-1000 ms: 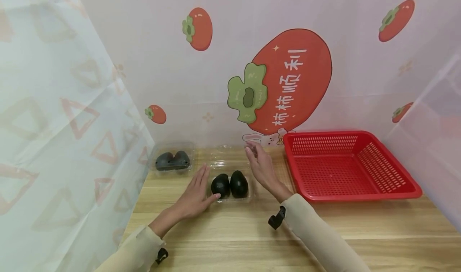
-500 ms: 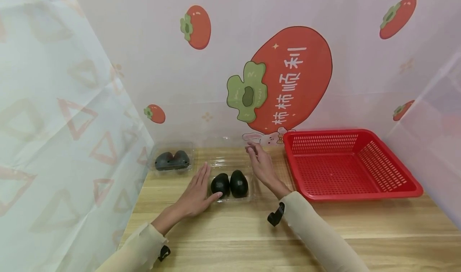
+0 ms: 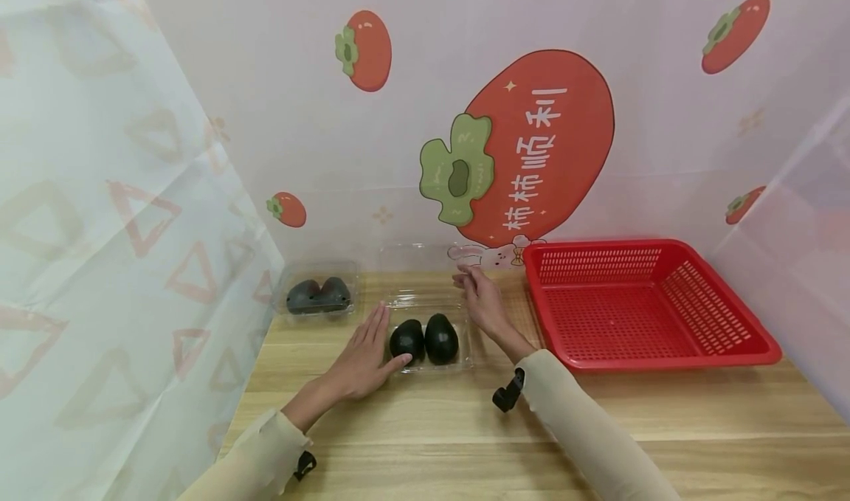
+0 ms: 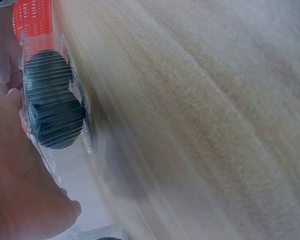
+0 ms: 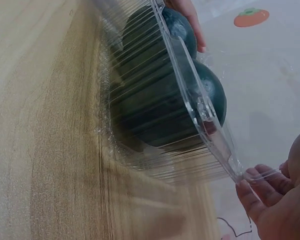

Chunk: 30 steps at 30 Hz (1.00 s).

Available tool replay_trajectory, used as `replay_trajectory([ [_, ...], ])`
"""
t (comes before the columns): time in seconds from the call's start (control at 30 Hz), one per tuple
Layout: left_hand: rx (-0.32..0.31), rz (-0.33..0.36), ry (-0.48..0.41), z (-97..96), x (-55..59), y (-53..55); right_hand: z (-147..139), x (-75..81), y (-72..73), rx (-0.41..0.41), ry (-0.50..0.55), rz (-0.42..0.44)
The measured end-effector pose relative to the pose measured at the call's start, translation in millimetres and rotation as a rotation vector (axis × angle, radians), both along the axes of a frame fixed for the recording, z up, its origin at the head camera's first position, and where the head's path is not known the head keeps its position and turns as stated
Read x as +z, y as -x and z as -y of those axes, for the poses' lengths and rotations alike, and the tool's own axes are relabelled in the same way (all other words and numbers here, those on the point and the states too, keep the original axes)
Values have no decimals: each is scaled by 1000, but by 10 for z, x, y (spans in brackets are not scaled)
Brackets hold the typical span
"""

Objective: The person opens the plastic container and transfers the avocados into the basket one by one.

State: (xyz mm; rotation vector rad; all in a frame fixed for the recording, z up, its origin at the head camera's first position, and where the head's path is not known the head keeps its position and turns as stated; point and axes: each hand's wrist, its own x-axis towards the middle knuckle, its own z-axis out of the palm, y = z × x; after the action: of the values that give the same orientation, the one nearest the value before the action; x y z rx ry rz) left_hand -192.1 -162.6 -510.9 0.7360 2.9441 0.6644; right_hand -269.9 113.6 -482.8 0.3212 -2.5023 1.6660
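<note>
A clear plastic clamshell box sits mid-table with two dark green avocados side by side in its base. Its transparent lid stands raised at the back. My left hand rests along the left side of the base, fingers straight, with the thumb at the rim by the left avocado. At the right, my right hand pinches the lid's edge between thumb and fingers, as the right wrist view shows. The ribbed wall of the base is close to the table in that view.
Back left, another clear box holds two dark avocados. To the right stands a red plastic basket with perforated sides. Printed cloth walls enclose the wooden table at the back and sides.
The lid's far edge has risen at the back, and the right hand has shifted slightly right with it. The left hand, box base and avocados stay nearly in place.
</note>
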Motion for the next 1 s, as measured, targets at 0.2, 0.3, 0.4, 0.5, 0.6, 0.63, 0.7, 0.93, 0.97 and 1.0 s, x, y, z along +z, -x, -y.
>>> replay_trajectory([
  [0.2, 2, 10, -4, 1, -15, 2, -7, -40, 21, 0, -5, 21],
  [0.3, 2, 26, -10, -5, 2, -8, -9, -61, 39, -2, -6, 29],
  [0.4, 5, 57, -23, -12, 20, -14, -11, -91, 59, -8, 0, 49],
  [0.5, 12, 75, -34, -16, 17, -16, -9, -111, 70, -17, -1, 60],
  [0.6, 14, 79, -45, -18, 32, -30, -5, -121, 67, -29, -4, 84],
  [0.63, 14, 81, -49, -22, 47, -39, -3, -125, 64, -34, -6, 91],
  [0.7, 18, 91, -41, -29, 75, -49, -5, -140, 63, -36, -13, 101],
  [0.93, 34, 105, 14, -28, 80, -30, -4, -214, 86, -64, -43, 83],
  [0.97, 33, 109, 18, -27, 81, -29, -4, -220, 86, -70, -48, 83],
  [1.0, 33, 111, 18, -26, 82, -29, -3, -223, 85, -74, -53, 79],
])
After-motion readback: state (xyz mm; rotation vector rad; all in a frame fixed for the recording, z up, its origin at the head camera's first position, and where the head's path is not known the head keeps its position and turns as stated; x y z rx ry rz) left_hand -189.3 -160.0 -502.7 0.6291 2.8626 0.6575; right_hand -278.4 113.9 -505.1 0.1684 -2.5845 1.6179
